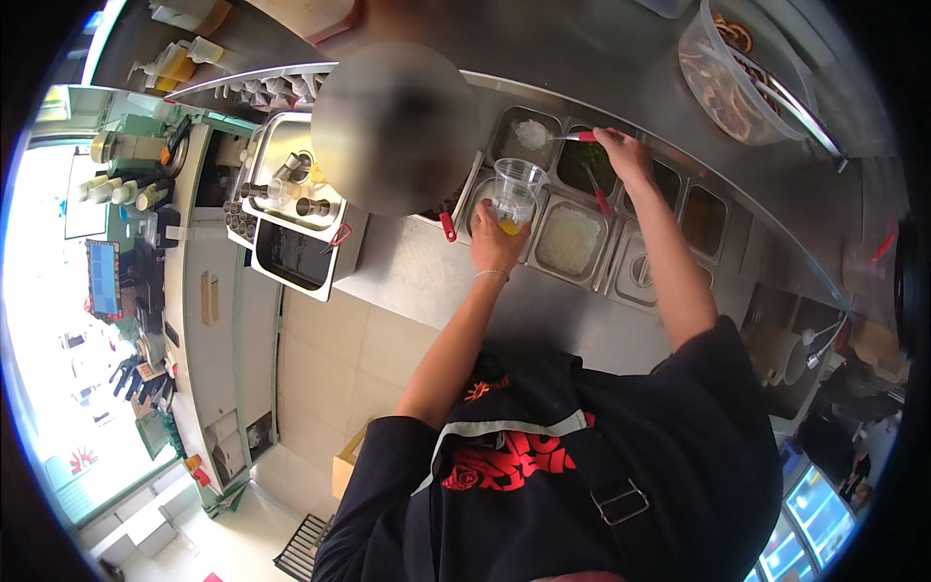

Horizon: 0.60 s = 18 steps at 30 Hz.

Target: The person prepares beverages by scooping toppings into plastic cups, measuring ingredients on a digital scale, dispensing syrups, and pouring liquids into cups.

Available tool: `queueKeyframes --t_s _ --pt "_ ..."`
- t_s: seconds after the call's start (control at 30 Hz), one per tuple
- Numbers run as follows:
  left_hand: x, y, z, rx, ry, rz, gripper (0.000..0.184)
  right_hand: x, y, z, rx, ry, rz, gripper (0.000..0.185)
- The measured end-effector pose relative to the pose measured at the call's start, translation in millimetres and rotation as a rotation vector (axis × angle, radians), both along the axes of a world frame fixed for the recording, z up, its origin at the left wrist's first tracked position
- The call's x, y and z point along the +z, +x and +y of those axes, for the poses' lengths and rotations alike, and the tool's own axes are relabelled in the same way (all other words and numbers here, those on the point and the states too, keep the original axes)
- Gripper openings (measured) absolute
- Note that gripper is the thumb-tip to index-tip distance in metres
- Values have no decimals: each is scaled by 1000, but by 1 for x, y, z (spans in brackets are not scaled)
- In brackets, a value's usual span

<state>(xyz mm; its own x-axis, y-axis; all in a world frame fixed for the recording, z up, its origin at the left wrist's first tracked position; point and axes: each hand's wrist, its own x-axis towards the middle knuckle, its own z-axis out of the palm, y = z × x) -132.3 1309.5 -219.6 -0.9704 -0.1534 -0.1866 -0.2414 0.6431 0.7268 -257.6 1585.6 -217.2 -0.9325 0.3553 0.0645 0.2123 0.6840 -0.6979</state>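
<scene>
My left hand is closed around a clear plastic cup with something yellow at its bottom. The cup is tilted slightly and stands out over the metal food pans. In my right hand is a red-handled spoon, reaching left over a steel pan. A pale, whitish clump lies at the spoon's tip; whether it rests on the spoon or in the pan, I cannot tell. Just below my right hand, another red-handled utensil leans in a pan of dark green contents.
A pan of white pieces and a lidded pan sit nearer my body. Left stands a steel tray with metal cups. A clear tub with tongs is at upper right. A blurred disc hides part of the counter.
</scene>
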Motion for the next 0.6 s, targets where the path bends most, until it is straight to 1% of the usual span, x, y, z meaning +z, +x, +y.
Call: queueKeyframes --t_s 0.07,0.1,0.13,0.17,0.2,0.23,0.27,0.33,0.37,0.43,0.47,0.57,0.6 --pt "-5 -12 7 3 5 28 82 36 21 0 46 -13 157 45" --pt "-11 -16 11 9 16 80 82 70 34 -5 57 -153 -20 40" --pt "-14 -21 15 13 28 132 82 92 48 -11 64 -290 -199 35" --pt "-13 -26 17 15 34 131 82 100 63 -14 141 -160 -80 32" --pt "-12 -30 19 -20 97 147 82 105 76 -17 216 -30 38 29" --pt "-11 -35 20 -57 158 164 82 100 87 -25 251 157 445 19" --pt "-9 -37 20 -59 164 161 82 99 100 -26 276 168 448 14" --pt "-12 -37 20 -97 268 214 86 98 120 -30 308 324 546 13" --pt "-13 -37 20 -103 280 254 83 99 126 -31 312 325 546 13" --pt "-11 -29 17 -108 309 253 83 101 138 -36 246 187 540 14" --pt "-10 -26 14 -117 335 256 82 102 143 -40 259 178 544 14" --pt "-2 -5 6 -106 262 237 85 102 152 -49 80 38 522 13" --pt "-26 8 -1 -130 231 275 90 97 153 -53 59 22 508 17"
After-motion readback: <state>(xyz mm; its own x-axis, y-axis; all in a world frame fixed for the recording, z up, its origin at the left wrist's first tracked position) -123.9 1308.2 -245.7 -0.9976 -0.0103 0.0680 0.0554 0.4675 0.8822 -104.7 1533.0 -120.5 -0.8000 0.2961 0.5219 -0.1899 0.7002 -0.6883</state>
